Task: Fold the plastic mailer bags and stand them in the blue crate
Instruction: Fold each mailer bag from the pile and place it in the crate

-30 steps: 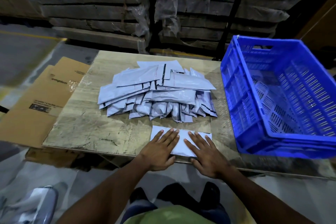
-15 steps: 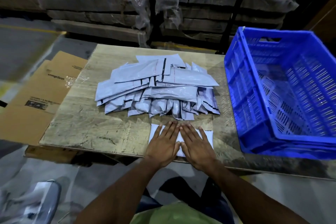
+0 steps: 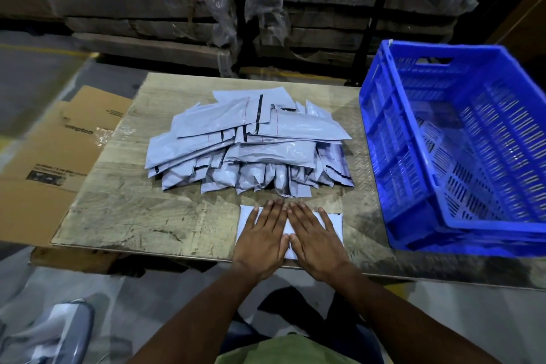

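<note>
both hands flat on one white mailer bag (image 3: 335, 223) at the near edge of the table (image 3: 124, 216). left hand (image 3: 261, 238) and right hand (image 3: 314, 241) lie side by side, fingers straight, thumbs touching at the middle of the bag. neither hand grasps anything; palms press down only.

change: a second ago the hands were apart toward the bag's two ends; now they have met at its centre. reads as a smoothing or creasing stroke, air pushed out, the bag flattened. judgement: fold on this bag under way or just set, not yet lifted.

just beyond the fingertips: pile of mailer bags (image 3: 251, 148), grey, loosely stacked, many left. to the right of the right hand, well apart: blue crate (image 3: 443, 242), on the table, no bags visible inside it. left of the left hand, past the table edge: flattened cardboard (image 3: 59, 156).

task barely begun. next move likely calls for pinching the bag's edge to lift it; slick plastic may spring open once pressure comes off.
</note>
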Available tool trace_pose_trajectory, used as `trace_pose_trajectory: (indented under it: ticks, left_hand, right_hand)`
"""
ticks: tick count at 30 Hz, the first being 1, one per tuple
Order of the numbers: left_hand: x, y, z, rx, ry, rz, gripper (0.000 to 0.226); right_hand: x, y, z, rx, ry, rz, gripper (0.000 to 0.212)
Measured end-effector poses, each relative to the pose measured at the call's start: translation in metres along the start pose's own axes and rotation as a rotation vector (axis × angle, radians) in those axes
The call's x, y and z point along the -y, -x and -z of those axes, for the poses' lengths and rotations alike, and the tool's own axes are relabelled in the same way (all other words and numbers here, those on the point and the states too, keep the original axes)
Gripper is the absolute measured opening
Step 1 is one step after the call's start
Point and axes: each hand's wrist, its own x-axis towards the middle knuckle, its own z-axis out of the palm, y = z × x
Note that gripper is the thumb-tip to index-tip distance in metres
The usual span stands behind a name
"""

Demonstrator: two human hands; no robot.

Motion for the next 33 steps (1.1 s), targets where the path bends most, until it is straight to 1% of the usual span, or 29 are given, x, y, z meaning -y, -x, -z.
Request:
trace_pose_trajectory:
  ticks: [4, 7, 11, 16, 19, 21, 25, 26, 30, 33]
  left_hand:
    - [0.000, 0.001, 0.002, 0.040, 0.028, 0.023, 0.066]
    - [0.000, -0.001, 0.000, 0.052, 0.018, 0.022, 0.067]
    - [-0.001, 0.000, 0.000, 0.043, 0.017, 0.018, 0.067]
    - [0.000, 0.000, -0.001, 0.054, 0.050, 0.000, 0.069]
    - [0.011, 0.005, 0.002, 0.059, 0.095, -0.006, 0.075]
    - [0.022, 0.013, 0.000, 0.054, 0.117, 0.048, 0.082]
    - [0.026, 0.025, -0.007, -0.002, 0.096, 0.106, 0.066]
    - [0.026, 0.024, -0.008, -0.014, 0.099, 0.107, 0.066]
    - [0.024, 0.024, -0.012, -0.039, 0.074, 0.087, 0.067]
    - [0.023, 0.026, -0.015, -0.055, 0.081, 0.093, 0.065]
  right_hand:
    - [-0.006, 0.012, 0.003, 0.046, -0.010, -0.049, 0.061]
    - [-0.018, 0.026, 0.000, 0.039, -0.017, -0.092, 0.066]
    - [-0.023, 0.030, -0.003, 0.041, -0.023, -0.095, 0.066]
    - [-0.022, 0.030, -0.002, 0.089, -0.008, -0.101, 0.068]
    - [-0.023, 0.029, 0.002, 0.091, -0.015, -0.093, 0.069]
    - [-0.023, 0.030, 0.003, 0.098, -0.016, -0.081, 0.069]
    - [-0.021, 0.027, 0.007, 0.092, 0.032, -0.092, 0.066]
    - [-0.017, 0.023, 0.010, 0.086, 0.049, -0.080, 0.065]
    - [0.008, 0.014, 0.010, 0.043, 0.049, 0.073, 0.060]
    - [0.013, 0.016, 0.000, 0.050, -0.009, 0.045, 0.056]
